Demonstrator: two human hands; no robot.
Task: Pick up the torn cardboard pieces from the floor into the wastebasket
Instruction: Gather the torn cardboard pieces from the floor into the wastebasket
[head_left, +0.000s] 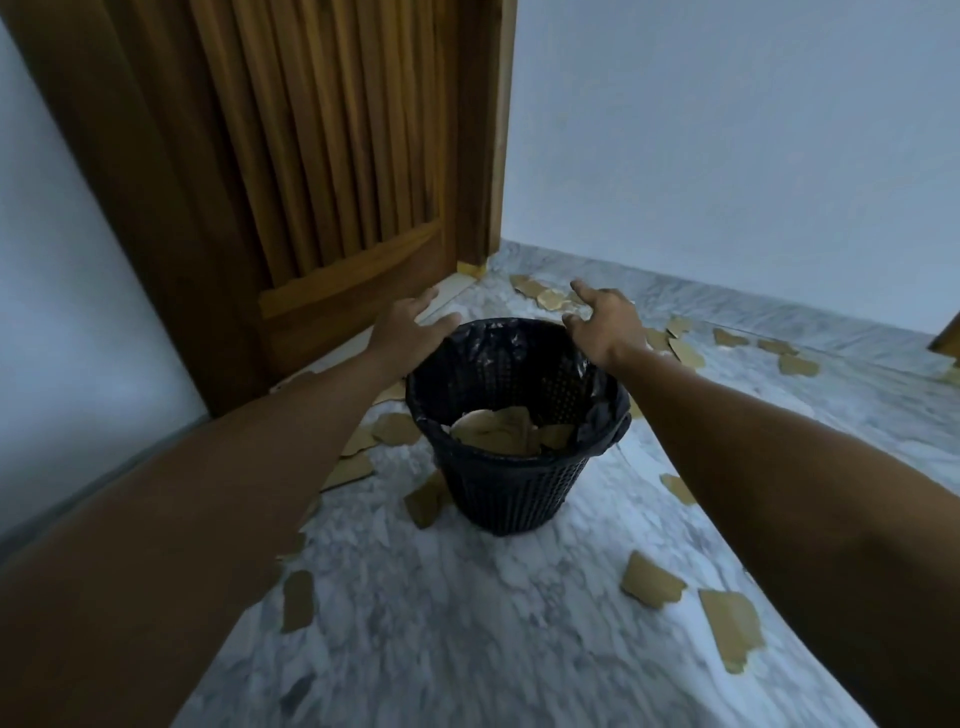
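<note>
Two empty hands, left hand (402, 332) and right hand (605, 325), flank the wastebasket (511, 488).

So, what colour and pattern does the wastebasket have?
The wastebasket is black, with a perforated lattice wall and a black liner; the head view shows it.

Dim bluish light, motion blur, edges warped.
</note>
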